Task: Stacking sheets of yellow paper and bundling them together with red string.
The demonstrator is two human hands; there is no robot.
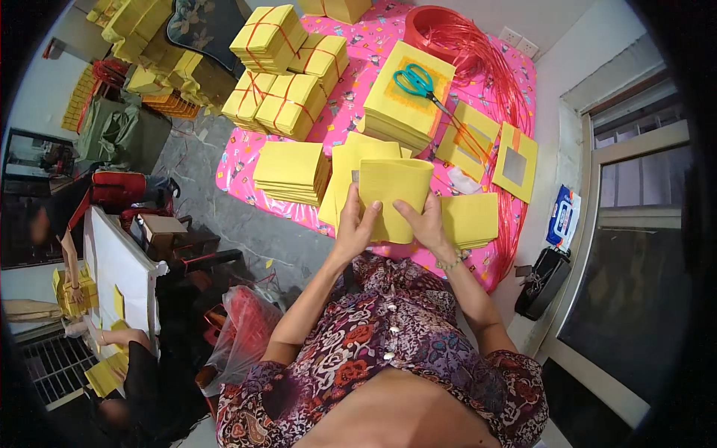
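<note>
Between my two hands is a folded yellow paper sheet [394, 196], its rounded fold at the upper right. My left hand [356, 225] grips its left edge with the thumb on top. On the opposite edge, my right hand [427, 221] pinches it, thumb also on top. Whether it is one sheet or several, I cannot tell. Loose yellow paper [345, 168] lies just behind. A low yellow stack [290, 168] sits to the left, and another stack [472, 218] lies by my right wrist. Teal-handled scissors [415, 79] rest on a taller yellow stack [382, 93].
A pink patterned cloth [366, 33] covers the table. Bundles tied with red string [287, 101] stand far left. Red strands [500, 75] spill from a red basin [415, 22]. Yellow papers with grey panels [515, 160] lie right. At left, people handle yellow paper around a white table [104, 246].
</note>
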